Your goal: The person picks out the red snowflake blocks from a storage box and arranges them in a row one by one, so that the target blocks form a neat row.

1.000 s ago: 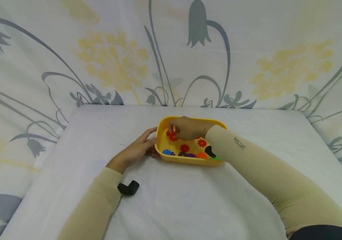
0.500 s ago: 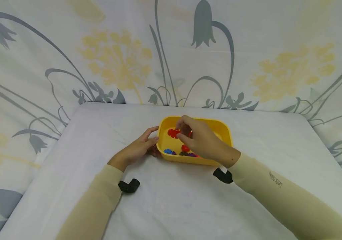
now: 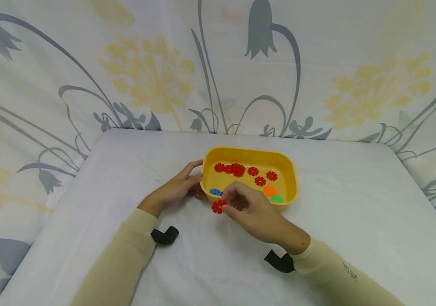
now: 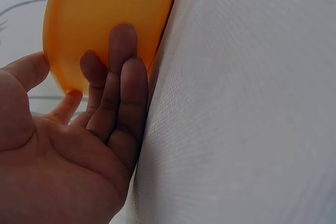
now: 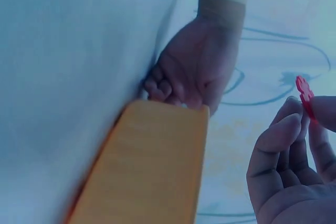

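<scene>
My right hand (image 3: 254, 212) pinches a red notched plastic disc (image 3: 218, 207) between thumb and fingertips, just in front of the yellow tray (image 3: 294, 187). In the right wrist view the same red disc (image 5: 304, 96) shows edge-on. My left hand (image 3: 175, 189) holds the tray's left end. From the left wrist view, thumb and index finger touch the rim while the other fingers (image 4: 134, 85) lie against the outer wall. Several more red discs (image 3: 237, 170) lie inside, with a blue disc (image 3: 215, 191), an orange disc (image 3: 269, 191) and a green disc (image 3: 277, 199). My right hand hides part of the tray's front.
The tray stands on a table with a white cloth (image 3: 187, 263). Behind the table hangs a floral curtain (image 3: 218, 63), which also runs along both sides. Black straps (image 3: 165, 235) are at both wrists over beige sleeves.
My right hand has drawn back out of the tray toward me and now holds a red disc beyond the front rim. The left hand keeps its place at the tray.
</scene>
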A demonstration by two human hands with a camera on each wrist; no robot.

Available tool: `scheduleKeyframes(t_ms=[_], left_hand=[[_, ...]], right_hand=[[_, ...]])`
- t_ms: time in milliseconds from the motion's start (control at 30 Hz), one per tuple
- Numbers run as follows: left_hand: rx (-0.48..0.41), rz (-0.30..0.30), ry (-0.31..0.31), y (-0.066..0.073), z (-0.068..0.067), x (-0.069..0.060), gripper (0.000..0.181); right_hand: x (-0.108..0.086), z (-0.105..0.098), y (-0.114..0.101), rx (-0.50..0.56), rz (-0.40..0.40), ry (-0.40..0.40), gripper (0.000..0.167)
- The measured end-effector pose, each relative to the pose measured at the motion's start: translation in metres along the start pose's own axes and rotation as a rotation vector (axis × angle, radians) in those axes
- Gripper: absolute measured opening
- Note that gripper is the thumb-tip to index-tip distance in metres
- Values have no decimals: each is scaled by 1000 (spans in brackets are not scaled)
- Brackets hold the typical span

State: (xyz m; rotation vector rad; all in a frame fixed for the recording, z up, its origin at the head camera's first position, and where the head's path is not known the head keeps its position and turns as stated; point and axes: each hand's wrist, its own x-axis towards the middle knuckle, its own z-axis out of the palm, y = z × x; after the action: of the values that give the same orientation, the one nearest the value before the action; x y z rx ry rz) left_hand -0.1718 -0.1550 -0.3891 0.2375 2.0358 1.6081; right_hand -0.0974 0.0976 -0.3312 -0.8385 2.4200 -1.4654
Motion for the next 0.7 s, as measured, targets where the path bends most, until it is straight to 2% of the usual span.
scheduleKeyframes(t_ms=[267, 400, 533, 700], left_hand=[[9, -11, 16, -1, -1, 1, 56], [21, 3, 12, -1, -2, 1, 56], [26, 14, 4, 0, -2, 2, 57], [29, 0, 4, -2, -1, 3, 57]], right_hand=[[-1, 12, 13, -17, -25, -167, 11], [2, 18, 22, -38, 21, -264, 13], [5, 22, 31, -40, 55, -315, 12], [5, 24, 41, -30, 75, -391, 6]])
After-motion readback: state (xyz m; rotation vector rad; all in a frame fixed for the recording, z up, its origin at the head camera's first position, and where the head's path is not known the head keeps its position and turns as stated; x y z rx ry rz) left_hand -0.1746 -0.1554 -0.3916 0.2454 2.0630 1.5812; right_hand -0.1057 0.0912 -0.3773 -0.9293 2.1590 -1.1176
